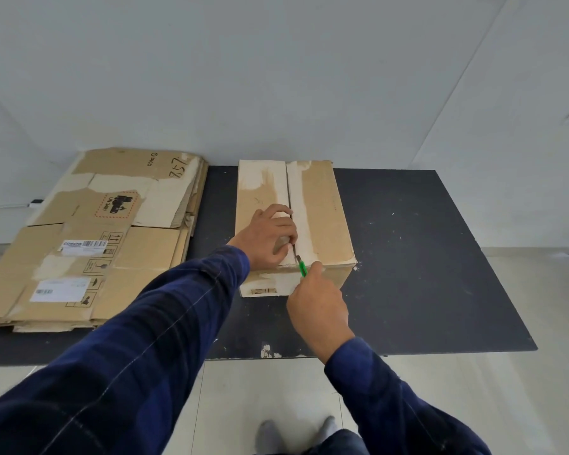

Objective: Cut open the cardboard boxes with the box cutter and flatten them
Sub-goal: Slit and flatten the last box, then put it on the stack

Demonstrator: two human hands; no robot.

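Nearest to us, our right hand (pixel 319 307) is curling closed around the green box cutter (pixel 302 268), with most of the handle hidden in the fist and the short blade pointing away from us into the near end of the centre seam. The cutter is looking light and slim, so we are judging that a firm wrap low on the handle suits it, with fingers kept behind the blade. Just beyond, our left hand (pixel 268 238) is resting on the left top flap with its fingers bent toward the seam; we cannot tell whether it is pinching the flap's edge or only pressing down. The cardboard box (pixel 322 208) is sitting upright in the middle of the black mat (pixel 424 257), its long side running away from us. It is appearing light and probably empty, stiff at the corners but springy across the flaps, so we are expecting it to slide unless braced from above, well to one side of the cutting line. Farther left, a pile of flattened boxes (pixel 96 241) is lying partly on the mat, reaching back toward the wall (pixel 276 77).
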